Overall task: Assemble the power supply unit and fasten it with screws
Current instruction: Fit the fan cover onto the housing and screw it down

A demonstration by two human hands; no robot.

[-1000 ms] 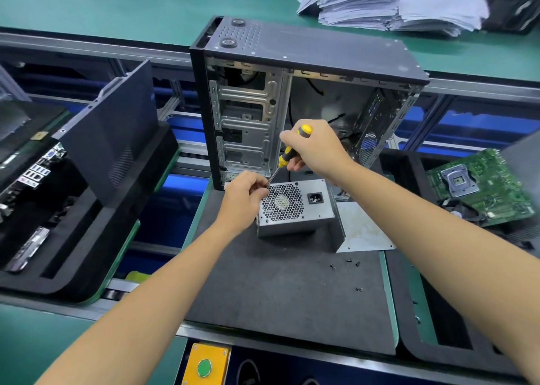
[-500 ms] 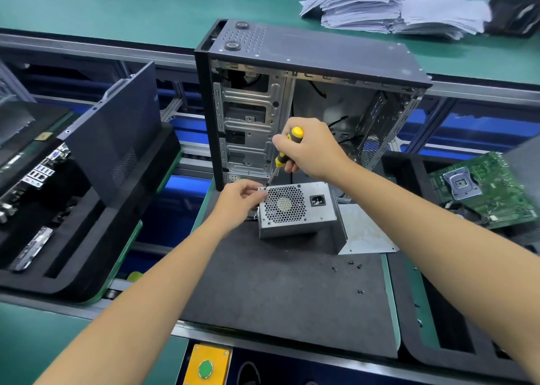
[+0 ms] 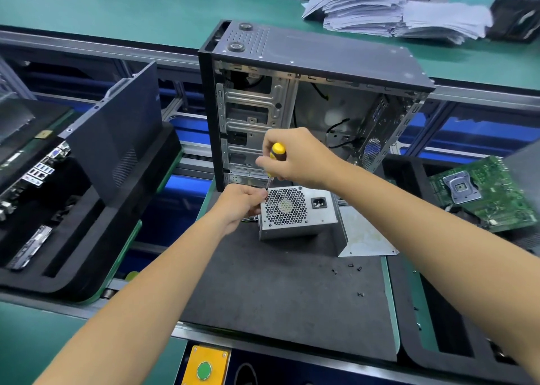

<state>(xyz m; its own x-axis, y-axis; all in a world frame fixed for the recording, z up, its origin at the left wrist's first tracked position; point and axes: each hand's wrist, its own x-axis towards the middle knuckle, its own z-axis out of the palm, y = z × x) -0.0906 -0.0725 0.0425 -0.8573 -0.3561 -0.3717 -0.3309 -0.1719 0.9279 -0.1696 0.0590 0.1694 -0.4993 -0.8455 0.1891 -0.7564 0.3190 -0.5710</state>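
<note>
A silver power supply unit (image 3: 295, 212) with a honeycomb fan grille stands on the dark foam mat (image 3: 277, 291), in front of the open black computer case (image 3: 309, 98). My right hand (image 3: 295, 156) grips a yellow-and-black screwdriver (image 3: 276, 155), its tip pointing down at the unit's top-left corner. My left hand (image 3: 242, 205) is at that same corner, fingertips pinched around the screwdriver's tip; whether a screw is between them is hidden. A bent metal bracket plate (image 3: 362, 232) lies against the unit's right side.
Several small black screws (image 3: 349, 267) lie loose on the mat to the right. A green motherboard (image 3: 485, 191) sits in a tray at right. A black side panel (image 3: 117, 133) leans in a foam tray at left. Paper stacks (image 3: 388, 10) lie beyond the case.
My right hand has tilted the screwdriver more upright and shifted it slightly left over the unit's corner. My left hand stays at that corner.
</note>
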